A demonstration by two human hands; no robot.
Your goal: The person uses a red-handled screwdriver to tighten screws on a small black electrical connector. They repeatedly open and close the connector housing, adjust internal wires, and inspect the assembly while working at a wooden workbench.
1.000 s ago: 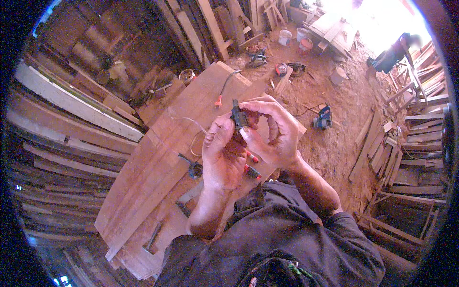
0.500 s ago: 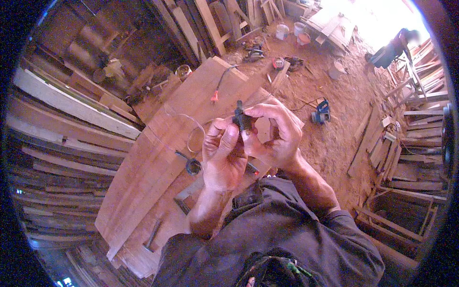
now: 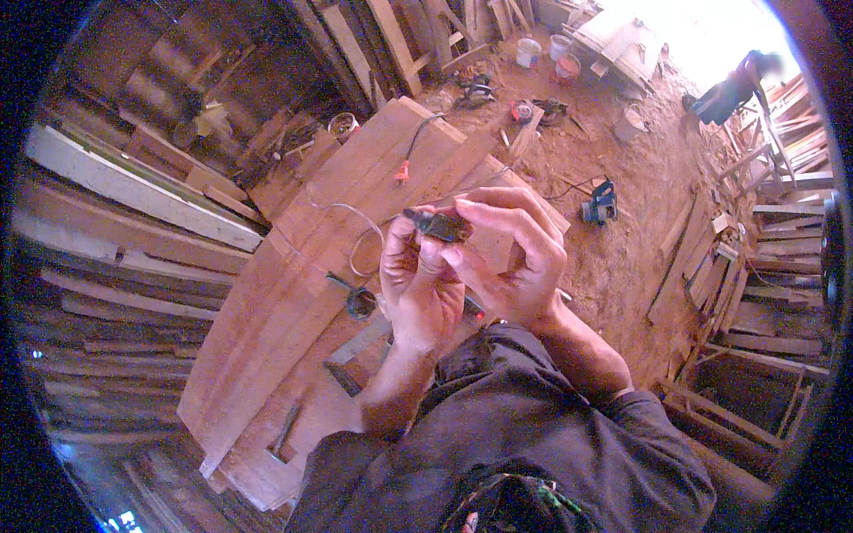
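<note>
My left hand [image 3: 421, 289] is closed, pinching a small black piece shaped like an electrical plug [image 3: 442, 226] between thumb and fingers. Its narrow neck points left and its wider end faces right. My right hand [image 3: 520, 258] grips that wider end with thumb and fingertips. Both hands are raised over a large wooden board [image 3: 293, 266]. Beyond them on the board rests an orange plug [image 3: 402, 173] on a dark cord. A pale thin cable [image 3: 355, 213] curves beside my left hand, near a black ring-shaped thing [image 3: 361, 304].
On the board's near part lie a hammer [image 3: 283, 433] and a square frame [image 3: 342, 369]. A blue power tool [image 3: 601, 202] stands on the dusty floor to the right. Stacked planks [image 3: 133, 258] line the left. Buckets [image 3: 567, 68] stand far off; a person [image 3: 729, 93] bends at the far right.
The black plug-shaped piece has turned from upright to nearly level, its neck swinging left. My fingers have shifted slightly around it.
</note>
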